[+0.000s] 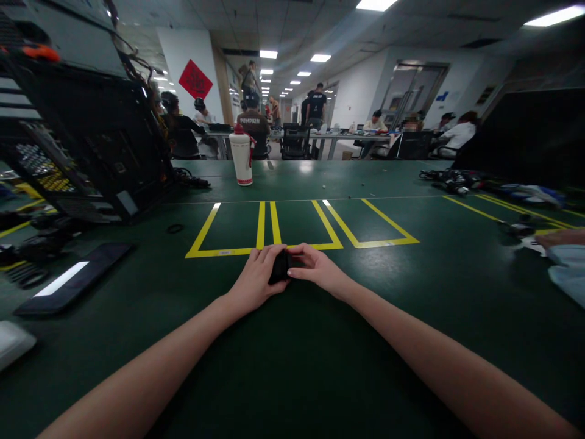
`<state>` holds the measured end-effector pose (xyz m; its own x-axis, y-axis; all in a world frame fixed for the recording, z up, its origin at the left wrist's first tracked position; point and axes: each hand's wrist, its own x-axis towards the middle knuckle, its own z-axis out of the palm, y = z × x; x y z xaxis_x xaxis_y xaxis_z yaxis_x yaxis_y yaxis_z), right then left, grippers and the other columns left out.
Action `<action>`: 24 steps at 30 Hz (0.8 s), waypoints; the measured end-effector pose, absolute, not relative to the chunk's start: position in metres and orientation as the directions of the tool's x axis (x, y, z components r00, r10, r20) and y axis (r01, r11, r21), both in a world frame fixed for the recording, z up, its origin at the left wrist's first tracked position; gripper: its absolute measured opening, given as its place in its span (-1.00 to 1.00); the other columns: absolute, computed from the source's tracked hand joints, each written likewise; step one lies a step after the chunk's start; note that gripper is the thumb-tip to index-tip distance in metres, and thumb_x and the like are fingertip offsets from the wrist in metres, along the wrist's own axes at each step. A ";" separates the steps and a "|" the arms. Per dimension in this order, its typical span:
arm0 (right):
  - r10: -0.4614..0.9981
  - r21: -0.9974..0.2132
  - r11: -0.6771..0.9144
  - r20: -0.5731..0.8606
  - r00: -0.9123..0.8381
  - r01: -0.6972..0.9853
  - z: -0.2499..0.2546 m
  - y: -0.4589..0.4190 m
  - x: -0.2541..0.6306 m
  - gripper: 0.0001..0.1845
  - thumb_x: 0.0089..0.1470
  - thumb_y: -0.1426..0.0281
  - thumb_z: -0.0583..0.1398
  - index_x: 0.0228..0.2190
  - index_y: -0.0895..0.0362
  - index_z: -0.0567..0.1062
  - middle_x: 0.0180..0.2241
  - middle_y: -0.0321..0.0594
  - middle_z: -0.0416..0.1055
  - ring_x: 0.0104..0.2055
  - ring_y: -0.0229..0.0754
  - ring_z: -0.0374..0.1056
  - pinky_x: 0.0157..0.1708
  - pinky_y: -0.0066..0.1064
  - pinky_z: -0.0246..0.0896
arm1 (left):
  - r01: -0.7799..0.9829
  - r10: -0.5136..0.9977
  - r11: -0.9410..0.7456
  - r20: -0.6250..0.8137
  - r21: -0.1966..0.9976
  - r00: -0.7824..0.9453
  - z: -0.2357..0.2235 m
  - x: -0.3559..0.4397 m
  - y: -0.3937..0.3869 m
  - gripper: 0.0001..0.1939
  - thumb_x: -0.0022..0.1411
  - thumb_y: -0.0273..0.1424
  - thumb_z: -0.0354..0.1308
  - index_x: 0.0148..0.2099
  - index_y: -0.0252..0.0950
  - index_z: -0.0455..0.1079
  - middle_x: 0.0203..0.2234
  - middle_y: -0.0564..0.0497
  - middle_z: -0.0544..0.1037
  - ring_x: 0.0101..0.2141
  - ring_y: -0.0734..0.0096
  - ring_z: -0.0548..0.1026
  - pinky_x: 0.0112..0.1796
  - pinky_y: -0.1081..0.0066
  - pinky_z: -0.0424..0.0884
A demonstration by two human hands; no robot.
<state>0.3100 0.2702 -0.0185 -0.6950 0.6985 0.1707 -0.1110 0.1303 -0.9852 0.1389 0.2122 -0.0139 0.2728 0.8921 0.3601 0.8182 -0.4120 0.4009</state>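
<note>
A small black box-like object (279,268) is between my two hands, low over the green table (292,366). My left hand (259,275) wraps round its left side, fingers over the top and thumb along the near edge. My right hand (316,267) grips its right side, with curled fingers behind and the thumb in front. The fingers hide much of the object, so its exact kind does not show. Just beyond the hands, yellow tape outlines (261,225) mark the table top.
A white bottle with a red lid (241,157) stands at the back. A black computer case (91,140) rises at the left, with a dark flat tablet-like slab (75,277) nearer. Cables (450,178) lie at the right, where another person's hand (564,238) shows at the edge.
</note>
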 end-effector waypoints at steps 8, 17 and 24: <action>0.729 -0.981 0.136 0.196 -0.656 -0.141 -0.018 0.266 0.307 -0.68 -0.15 0.44 0.24 -0.28 0.10 0.32 -0.20 -0.25 0.31 -0.08 -0.19 0.28 -0.04 -0.21 0.17 | 0.813 0.896 -0.406 0.355 0.418 0.266 -0.011 0.140 0.211 -0.40 0.03 -0.37 0.12 0.10 -0.17 -0.04 -0.03 -0.03 0.22 -0.17 0.20 0.21 -0.16 0.18 0.24; 0.706 -0.984 0.146 0.177 -0.686 -0.104 -0.019 0.268 0.309 -0.58 -0.21 0.49 0.27 -0.25 0.10 0.29 -0.17 -0.24 0.29 -0.04 -0.18 0.24 0.02 -0.18 0.10 | 0.809 0.893 -0.411 0.362 0.419 0.267 -0.014 0.139 0.212 -0.39 0.01 -0.40 0.13 0.09 -0.16 -0.05 -0.02 -0.04 0.22 -0.16 0.20 0.22 -0.17 0.18 0.23; 0.706 -0.980 0.121 0.198 -0.680 -0.160 -0.020 0.266 0.307 -0.63 -0.19 0.49 0.26 -0.29 0.08 0.28 -0.21 -0.28 0.29 -0.08 -0.20 0.27 -0.04 -0.23 0.16 | 0.819 0.891 -0.413 0.364 0.399 0.271 -0.014 0.139 0.212 -0.39 0.02 -0.40 0.13 0.09 -0.20 -0.04 -0.03 -0.04 0.22 -0.18 0.21 0.21 -0.15 0.20 0.23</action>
<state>0.3067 0.2660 -0.0204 -0.6803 0.7057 0.1979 -0.1598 0.1206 -0.9797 0.1387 0.2122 -0.0139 0.2714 0.8908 0.3644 0.8188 -0.4127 0.3990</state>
